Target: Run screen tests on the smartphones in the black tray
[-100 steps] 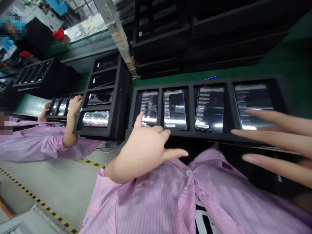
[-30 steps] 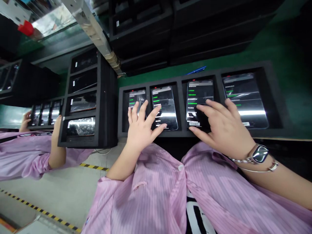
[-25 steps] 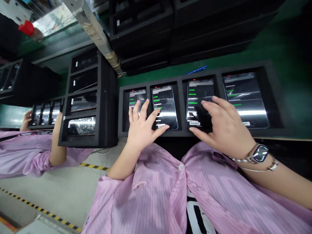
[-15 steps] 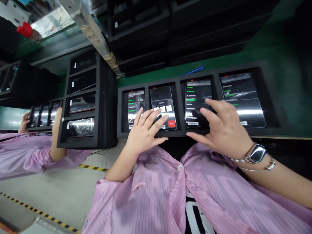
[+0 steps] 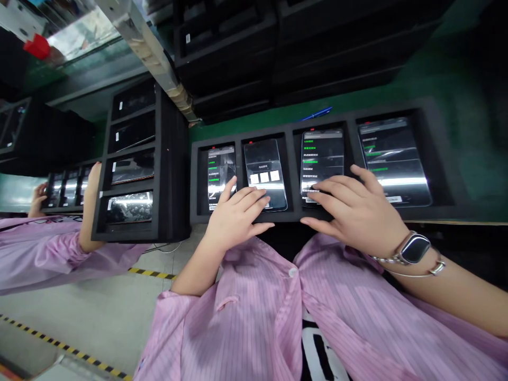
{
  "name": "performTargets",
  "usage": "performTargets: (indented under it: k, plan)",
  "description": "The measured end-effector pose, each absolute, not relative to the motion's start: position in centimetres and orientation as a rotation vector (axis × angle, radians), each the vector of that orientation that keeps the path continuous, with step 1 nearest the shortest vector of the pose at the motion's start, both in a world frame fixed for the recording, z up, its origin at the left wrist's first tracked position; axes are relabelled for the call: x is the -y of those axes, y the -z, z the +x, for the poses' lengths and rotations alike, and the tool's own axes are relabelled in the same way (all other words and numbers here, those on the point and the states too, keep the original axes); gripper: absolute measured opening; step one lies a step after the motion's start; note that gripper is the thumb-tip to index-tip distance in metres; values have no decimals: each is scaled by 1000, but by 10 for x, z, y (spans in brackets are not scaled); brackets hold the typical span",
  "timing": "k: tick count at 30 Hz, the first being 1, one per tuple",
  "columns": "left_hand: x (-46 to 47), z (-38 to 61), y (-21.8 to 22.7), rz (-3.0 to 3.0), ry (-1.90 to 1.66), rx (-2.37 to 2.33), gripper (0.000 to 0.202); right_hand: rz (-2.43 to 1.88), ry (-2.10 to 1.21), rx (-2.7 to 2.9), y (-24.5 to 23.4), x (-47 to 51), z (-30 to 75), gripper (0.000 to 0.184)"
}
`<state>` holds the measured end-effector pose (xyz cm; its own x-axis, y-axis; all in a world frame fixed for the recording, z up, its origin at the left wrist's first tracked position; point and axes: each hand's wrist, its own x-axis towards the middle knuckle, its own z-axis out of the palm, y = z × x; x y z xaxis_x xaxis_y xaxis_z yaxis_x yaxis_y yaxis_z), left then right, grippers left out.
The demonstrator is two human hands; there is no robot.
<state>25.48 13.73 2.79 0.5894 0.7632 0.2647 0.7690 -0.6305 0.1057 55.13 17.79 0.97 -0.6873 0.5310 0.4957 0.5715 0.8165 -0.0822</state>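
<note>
A black foam tray lies across the bench in front of me, with lit phones in its slots. My left hand is spread over the lower part of the second phone, whose screen shows white squares. Its index finger reaches toward the leftmost phone, which shows a list with green lines. Over the bottom of the third phone, my right hand has its fingers extended at the screen; whether they touch is unclear. The rightmost phone lies beside that hand, its list partly green.
A stack of black foam trays with wrapped phones stands at left. More black trays stand behind, and a blue pen lies on the green bench. Farther left, a co-worker's sleeve and hands are near another tray.
My right hand has moved down and left across the third phone's screen. My left fingers have drawn lower on the second phone, where the red button no longer shows.
</note>
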Motion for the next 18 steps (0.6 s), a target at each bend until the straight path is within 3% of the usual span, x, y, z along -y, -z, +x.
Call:
performTargets:
  k: [18]
  plan:
    - [-138,255,-28,-2796,453,1409,49,-818,97,2489,-9,-178,551,40]
